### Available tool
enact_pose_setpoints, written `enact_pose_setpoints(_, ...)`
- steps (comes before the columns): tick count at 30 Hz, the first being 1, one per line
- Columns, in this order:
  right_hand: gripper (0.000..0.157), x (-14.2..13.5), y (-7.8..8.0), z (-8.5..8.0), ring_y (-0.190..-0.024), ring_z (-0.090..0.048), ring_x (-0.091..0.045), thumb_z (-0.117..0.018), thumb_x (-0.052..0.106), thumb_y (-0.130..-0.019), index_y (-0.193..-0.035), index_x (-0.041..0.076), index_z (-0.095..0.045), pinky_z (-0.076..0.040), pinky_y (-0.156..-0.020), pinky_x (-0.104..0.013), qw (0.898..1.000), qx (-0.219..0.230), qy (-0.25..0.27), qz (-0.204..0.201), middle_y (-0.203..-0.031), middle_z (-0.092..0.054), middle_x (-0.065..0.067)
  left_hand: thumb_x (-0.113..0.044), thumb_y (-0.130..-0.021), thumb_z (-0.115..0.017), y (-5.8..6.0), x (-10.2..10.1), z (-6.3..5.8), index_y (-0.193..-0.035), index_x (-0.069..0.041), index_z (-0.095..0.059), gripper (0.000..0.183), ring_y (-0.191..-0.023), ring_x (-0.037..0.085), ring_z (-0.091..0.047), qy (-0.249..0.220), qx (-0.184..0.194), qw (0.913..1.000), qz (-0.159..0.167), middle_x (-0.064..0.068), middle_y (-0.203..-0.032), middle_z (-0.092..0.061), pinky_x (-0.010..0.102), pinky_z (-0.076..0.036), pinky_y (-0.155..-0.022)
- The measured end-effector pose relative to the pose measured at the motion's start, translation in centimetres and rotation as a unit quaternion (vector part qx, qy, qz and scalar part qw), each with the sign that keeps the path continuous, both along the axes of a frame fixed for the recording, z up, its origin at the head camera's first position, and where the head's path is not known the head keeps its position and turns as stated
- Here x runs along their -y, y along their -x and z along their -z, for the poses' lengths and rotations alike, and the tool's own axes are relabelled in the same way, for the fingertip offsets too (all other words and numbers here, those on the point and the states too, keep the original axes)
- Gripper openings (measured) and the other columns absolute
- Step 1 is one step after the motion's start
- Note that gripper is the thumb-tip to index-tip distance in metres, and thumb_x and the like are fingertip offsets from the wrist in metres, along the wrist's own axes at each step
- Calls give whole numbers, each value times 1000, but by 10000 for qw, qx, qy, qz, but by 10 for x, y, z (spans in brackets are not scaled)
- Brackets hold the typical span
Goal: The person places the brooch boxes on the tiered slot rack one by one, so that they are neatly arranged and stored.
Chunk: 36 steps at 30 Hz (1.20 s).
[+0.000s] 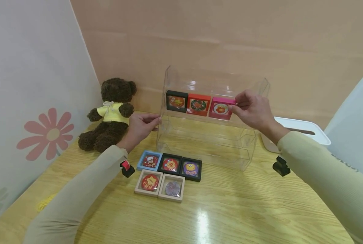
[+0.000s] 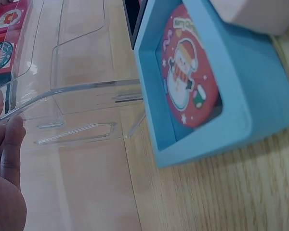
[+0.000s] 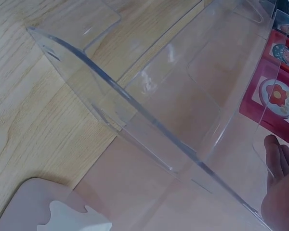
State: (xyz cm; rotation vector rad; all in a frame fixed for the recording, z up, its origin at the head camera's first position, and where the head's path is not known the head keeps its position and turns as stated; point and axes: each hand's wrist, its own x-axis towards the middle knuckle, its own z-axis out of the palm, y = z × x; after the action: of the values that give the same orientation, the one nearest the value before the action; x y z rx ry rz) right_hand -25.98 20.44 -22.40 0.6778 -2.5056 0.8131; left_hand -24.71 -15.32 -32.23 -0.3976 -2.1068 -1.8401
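Left grip [image 2: 7,185] pinches clear rack [image 2: 82,88] near blue frame [image 2: 237,96].

Soft, even, warm light in the head view; a white glare streak on the wooden table [image 1: 230,203]; small glints on the clear stand [image 1: 192,84]; wrist views cooler, dimmer, slightly hazy.

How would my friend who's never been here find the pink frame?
Look on the table for the clear stand holding a row of frames. Go to the row's right end, by the right hand. There sits the pink frame, its round badge showing a red flower, unlike the red frame beside it and the black frame beyond.
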Motion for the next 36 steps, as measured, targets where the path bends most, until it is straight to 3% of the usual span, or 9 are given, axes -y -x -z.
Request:
enact_pose_setpoints(4, 39, 1, -3, 0, -98, -62, -37, -72, 18, -86, -111, -5, -54, -54, -85, -40, 9998, 33, 170, 132, -107, -62, -22, -11, -88, -70, 0, 1, 1, -100, 7, -71, 23, -79, 31, -68, -12, -46, 10000, 23, 22, -94, -68, 34, -60, -63)
enact_pose_setpoints(6, 46, 2, -7, 1, -105, -57, -37, -73, 19, -85, -117, -6, -50, -50, -89, -50, 9992, -208, 275, 200, -116, -57, -22, -11, -88, -69, 1, 1, 1, -100, 8, -71, 22, -78, 31, -68, -14, -136, 9999, 43, 22, -93, -68, 33, -60, -61)
enact_pose_setpoints(9, 48, 3, -15, 5, -106, -52, -35, -74, 16, -82, -116, -7, -49, -49, -87, -49, 9952, -911, 303, 169, -118, -52, -21, -9, -88, -69, 2, 1, 2, -98, 8, -71, 21, -76, 29, -69, -23, -274, 9996, 64, 23, -91, -68, 34, -60, -60)
enact_pose_setpoints(12, 39, 8, -26, 13, -99, -51, -33, -73, 10, -80, -107, -8, -52, -50, -77, -45, 9876, -1550, 236, -91, -108, -52, -21, -9, -88, -69, 2, 1, 3, -98, 9, -71, 21, -74, 22, -69, -17, -296, 9995, 64, 23, -91, -68, 34, -60, -60)
enact_pose_setpoints(15, 31, 15, -41, 29, -91, -51, -31, -72, 8, -80, -100, -8, -54, -49, -69, -42, 9849, -1652, 226, -456, -97, -54, -19, -10, -88, -69, 1, 1, 2, -100, 9, -71, 22, -73, 20, -69, -23, -199, 9998, 74, 23, -92, -68, 33, -60, -61)
enact_pose_setpoints(21, 25, 35, -76, 66, -82, -53, -22, -72, 9, -80, -97, -1, -56, -53, -61, -35, 9877, -1066, 338, -1093, -90, -56, -11, -11, -88, -69, 1, 1, 1, -100, 8, -71, 23, -71, 24, -69, 14, -146, 9999, 73, 23, -93, -68, 35, -60, -61)
enact_pose_setpoints(26, 36, 48, -101, 95, -93, -54, -23, -72, 12, -83, -111, 1, -53, -55, -70, -39, 9920, -226, 97, -1236, -104, -55, -10, -11, -88, -69, 1, 2, 1, -100, 7, -72, 22, -70, 22, -69, 47, -155, 9999, 56, 22, -94, -68, 36, -60, -61)
enact_pose_setpoints(30, 45, 50, -109, 114, -101, -52, -29, -72, 13, -85, -120, 0, -48, -53, -77, -44, 9936, 242, -26, -1103, -114, -52, -14, -11, -88, -69, 1, 2, 2, -100, 7, -72, 22, -71, 19, -69, 29, -171, 9998, 42, 22, -93, -69, 34, -60, -60)
enact_pose_setpoints(36, 44, 49, -111, 134, -92, -54, -28, -74, 11, -83, -117, -4, -50, -54, -72, -44, 9920, 559, 218, -1109, -109, -54, -16, -9, -87, -70, 3, 1, 4, -99, 8, -71, 21, -71, 19, -69, 15, -215, 9998, -15, 23, -91, -68, 33, -60, -60)
